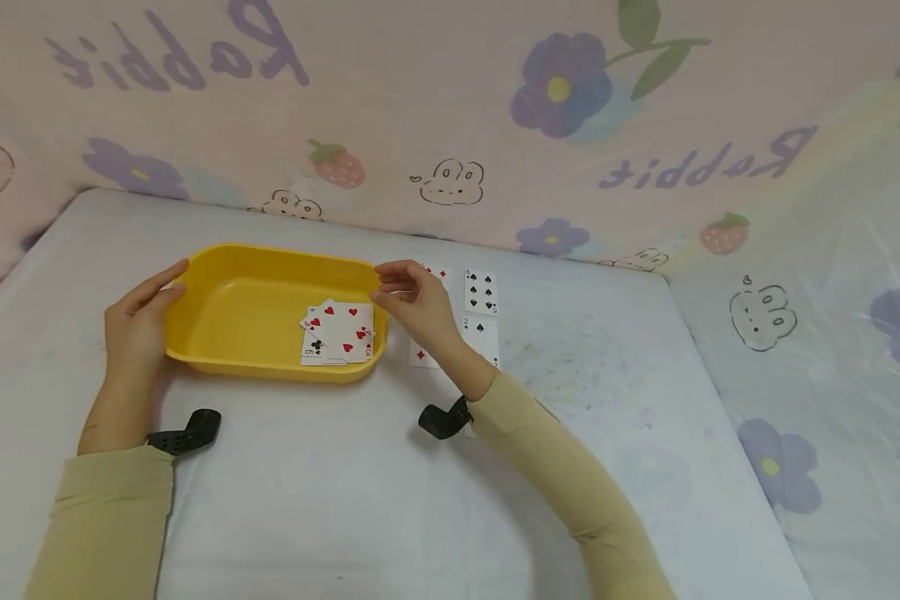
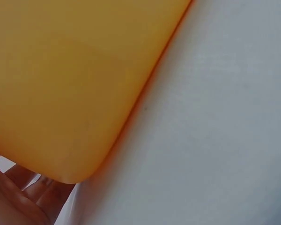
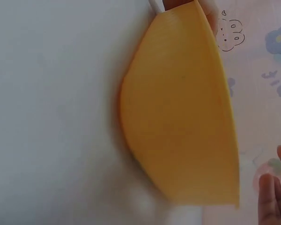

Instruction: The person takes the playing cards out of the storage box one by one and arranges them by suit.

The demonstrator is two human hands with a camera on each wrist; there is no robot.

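Observation:
A shallow yellow plastic tray stands on the white surface, with several playing cards overlapped at its right end; hearts and a club show. My left hand grips the tray's left end, thumb at the rim; its fingers show beside the outer wall in the left wrist view. Over the right rim hovers my right hand, thumb and fingers apart, with nothing seen between them. In the right wrist view its fingertips stand off the tray's rim.
Right of the tray lie a six of spades, a two of spades and diamond cards partly covered by my right hand. Behind the table hangs a printed curtain. Black devices sit on both wrists.

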